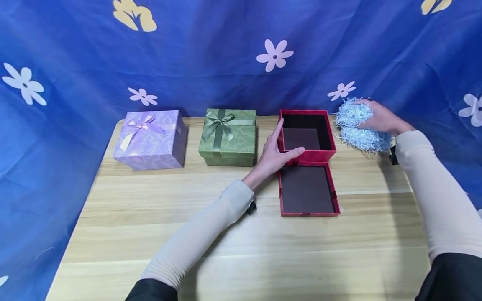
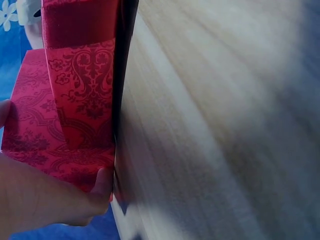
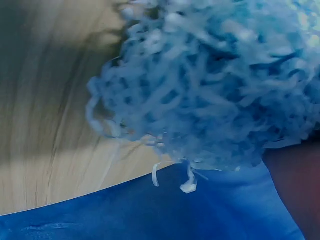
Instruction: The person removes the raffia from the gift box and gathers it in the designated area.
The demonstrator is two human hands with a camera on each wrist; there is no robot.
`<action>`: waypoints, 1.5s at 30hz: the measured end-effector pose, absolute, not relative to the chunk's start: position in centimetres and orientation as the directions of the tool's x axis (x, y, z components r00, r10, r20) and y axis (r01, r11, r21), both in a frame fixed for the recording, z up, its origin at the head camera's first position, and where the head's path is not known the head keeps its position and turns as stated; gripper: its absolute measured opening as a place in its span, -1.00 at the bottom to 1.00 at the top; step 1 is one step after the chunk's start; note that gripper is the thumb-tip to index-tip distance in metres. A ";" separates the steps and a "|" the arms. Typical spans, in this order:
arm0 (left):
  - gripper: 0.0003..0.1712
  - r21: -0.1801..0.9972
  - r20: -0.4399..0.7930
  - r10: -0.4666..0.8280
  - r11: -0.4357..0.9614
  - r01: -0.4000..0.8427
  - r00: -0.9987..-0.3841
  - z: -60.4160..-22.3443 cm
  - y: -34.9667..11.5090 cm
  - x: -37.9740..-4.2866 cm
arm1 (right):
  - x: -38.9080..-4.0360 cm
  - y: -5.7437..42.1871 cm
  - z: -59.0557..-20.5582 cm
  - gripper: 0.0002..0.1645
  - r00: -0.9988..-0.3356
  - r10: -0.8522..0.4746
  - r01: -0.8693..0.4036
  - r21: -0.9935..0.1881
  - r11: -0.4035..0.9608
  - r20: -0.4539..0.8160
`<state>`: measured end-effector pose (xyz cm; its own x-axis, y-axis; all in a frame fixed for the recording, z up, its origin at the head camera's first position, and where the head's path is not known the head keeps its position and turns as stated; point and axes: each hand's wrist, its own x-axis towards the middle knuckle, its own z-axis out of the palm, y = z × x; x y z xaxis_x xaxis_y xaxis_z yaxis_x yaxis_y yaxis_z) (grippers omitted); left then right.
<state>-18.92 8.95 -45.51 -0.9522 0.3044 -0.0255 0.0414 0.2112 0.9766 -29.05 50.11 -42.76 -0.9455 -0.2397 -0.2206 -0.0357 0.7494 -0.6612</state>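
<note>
A red gift box (image 1: 308,156) stands uncovered and hollow inside, with a dark lining. My left hand (image 1: 273,156) rests on its near left corner, straight fingers along the left wall and thumb stretched across the front. Patterned red paper covers the box wall (image 2: 82,95) in the left wrist view, with fingertips against it. To the right of the box, my right hand (image 1: 382,119) grips a bundle of light blue shredded paper (image 1: 354,115). This shredded paper (image 3: 215,90) fills much of the right wrist view and hides most of the fingers.
The red box lid (image 1: 308,190) lies inside-up directly in front of the box. Left of it stand a green gift box (image 1: 229,142) with a bow and a lilac gift box (image 1: 150,140) with a ribbon. A blue flowered cloth (image 1: 226,50) hangs behind the wooden table (image 1: 169,234).
</note>
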 end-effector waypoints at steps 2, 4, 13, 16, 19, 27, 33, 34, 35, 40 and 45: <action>0.32 0.976 -0.027 0.300 0.214 0.040 -0.953 -45.5 9.0 -18.8 | -28.8 50.0 -43.1 0.21 -0.948 -0.245 -0.052 -0.661 0.749 -0.204; 0.31 0.975 -0.030 0.295 0.219 0.037 -0.955 -45.4 9.0 -18.7 | -28.4 49.9 -43.2 0.29 -0.953 -0.239 -0.059 -0.661 0.748 -0.186; 0.29 0.969 -0.008 0.315 0.238 0.071 -0.949 -44.6 9.0 -18.7 | -25.5 49.6 -42.6 0.43 -0.977 -0.118 0.006 -0.574 0.819 -0.180; 0.28 0.960 0.005 0.310 0.264 0.091 -0.951 -44.0 8.5 -18.7 | -24.6 49.2 -42.3 0.41 -0.981 -0.104 0.008 -0.577 0.817 -0.162; 0.27 0.954 0.006 0.294 0.284 0.094 -0.956 -43.0 7.8 -18.5 | -23.8 48.4 -41.9 0.33 -0.990 -0.083 0.004 -0.596 0.803 -0.118; 0.26 0.958 0.052 0.330 0.251 0.140 -0.943 -40.0 6.5 -18.3 | -21.3 45.7 -40.3 0.07 -0.998 0.060 0.018 -0.713 0.701 0.034; 0.17 0.984 0.071 0.316 0.133 0.118 -0.946 -38.6 5.4 -18.8 | -19.4 42.4 -39.4 -0.10 -0.986 0.108 -0.040 -0.796 0.604 0.131; 0.16 0.987 0.069 0.308 0.114 0.109 -0.949 -38.5 5.1 -18.9 | -19.3 41.8 -39.3 -0.12 -0.985 0.107 -0.050 -0.816 0.576 0.136; 0.15 0.990 0.068 0.302 0.097 0.102 -0.951 -38.3 4.8 -18.9 | -19.1 41.3 -39.2 -0.14 -0.985 0.106 -0.056 -0.836 0.545 0.135; 0.12 0.995 0.058 0.281 0.062 0.078 -0.958 -37.8 3.3 -19.2 | -18.4 38.6 -38.6 -0.24 -0.983 0.106 -0.091 -0.904 0.418 0.148; 0.06 0.994 0.069 0.260 0.062 0.088 -0.963 -37.4 1.5 -19.5 | -17.6 36.1 -37.9 -0.32 -0.985 0.094 -0.103 -0.932 0.348 0.144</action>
